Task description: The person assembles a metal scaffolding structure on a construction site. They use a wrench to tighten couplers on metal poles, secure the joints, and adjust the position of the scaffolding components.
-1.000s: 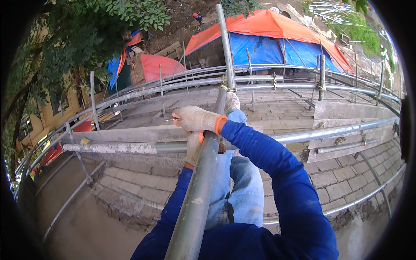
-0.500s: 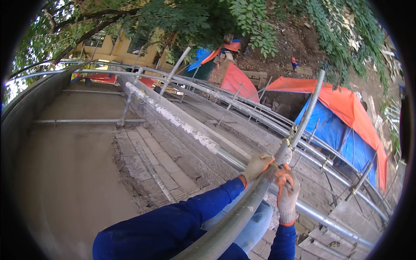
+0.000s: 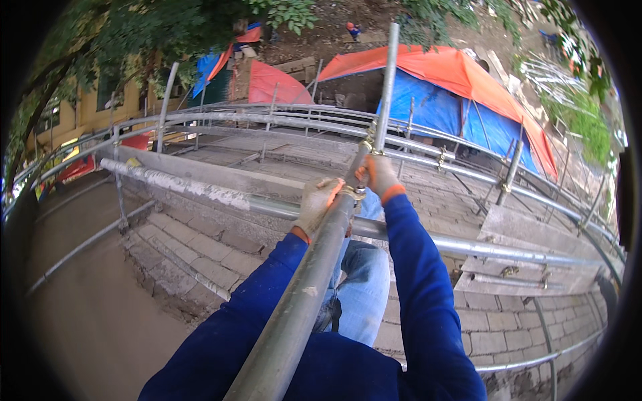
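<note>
A grey scaffold pipe point(image 3: 294, 301) runs from the near lower edge up between my forearms. It crosses over a long horizontal pipe point(image 3: 441, 244), and a metal scaffold clamp point(image 3: 352, 193) sits around it near the crossing. My left hand point(image 3: 317, 204), in a whitish glove with an orange palm, is closed at the clamp's left side. On the other side, my right hand point(image 3: 380, 176), gloved alike, has its fingers curled against the pipe just above the clamp. The fingers partly hide the clamp's fastening. Further up, another coupler point(image 3: 368, 137) joins an upright pipe point(image 3: 388, 80).
Below lie a brick surface point(image 3: 495, 327) and a smooth grey slab point(image 3: 87, 294). Curved guard pipes point(image 3: 227, 117) run across the far side. Beyond them stand orange and blue tarpaulins point(image 3: 428, 93), trees point(image 3: 167, 33) and a distant person point(image 3: 352, 29). A grey board point(image 3: 528, 234) lies right.
My view has turned right, so the scene has shifted left and up. The right hand has moved up the pipe, its forearm now stretched forward. My left hand stays by the clamp.
</note>
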### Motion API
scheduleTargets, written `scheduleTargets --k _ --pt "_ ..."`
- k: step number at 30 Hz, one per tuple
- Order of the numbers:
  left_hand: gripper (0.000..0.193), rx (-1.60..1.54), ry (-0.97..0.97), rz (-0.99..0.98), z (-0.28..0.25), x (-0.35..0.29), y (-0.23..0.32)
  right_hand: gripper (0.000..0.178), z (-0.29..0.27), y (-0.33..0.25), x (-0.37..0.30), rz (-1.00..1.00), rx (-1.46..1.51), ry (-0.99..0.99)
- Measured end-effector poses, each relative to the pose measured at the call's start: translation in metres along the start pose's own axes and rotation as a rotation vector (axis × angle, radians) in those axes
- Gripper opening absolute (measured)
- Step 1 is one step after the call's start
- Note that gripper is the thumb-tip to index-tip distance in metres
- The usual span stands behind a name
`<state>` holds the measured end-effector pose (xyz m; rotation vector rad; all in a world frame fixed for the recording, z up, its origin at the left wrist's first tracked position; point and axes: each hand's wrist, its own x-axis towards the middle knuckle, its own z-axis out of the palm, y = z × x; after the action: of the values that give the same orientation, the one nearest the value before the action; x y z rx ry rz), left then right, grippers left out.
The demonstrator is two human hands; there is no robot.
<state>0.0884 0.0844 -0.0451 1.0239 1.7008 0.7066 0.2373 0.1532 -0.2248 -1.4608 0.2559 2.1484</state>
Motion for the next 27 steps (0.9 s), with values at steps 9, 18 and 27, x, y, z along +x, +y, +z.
scheduleTargets --k 9,18,27 --pt "0.025 -0.048 -0.043 -0.043 -0.013 -0.002 -0.016 0.023 0.154 -0.029 -0.080 -0.453 -1.879 -0.718" --pt "0.028 -0.562 -0.220 -0.294 -0.012 0.006 -0.052 0.017 0.074 -0.041 -0.246 -0.983 -0.997 -0.449" --pt "0.024 -0.260 -0.094 -0.221 -0.012 0.000 -0.030 0.029 0.003 -0.027 -0.158 -0.546 0.645 -0.140"
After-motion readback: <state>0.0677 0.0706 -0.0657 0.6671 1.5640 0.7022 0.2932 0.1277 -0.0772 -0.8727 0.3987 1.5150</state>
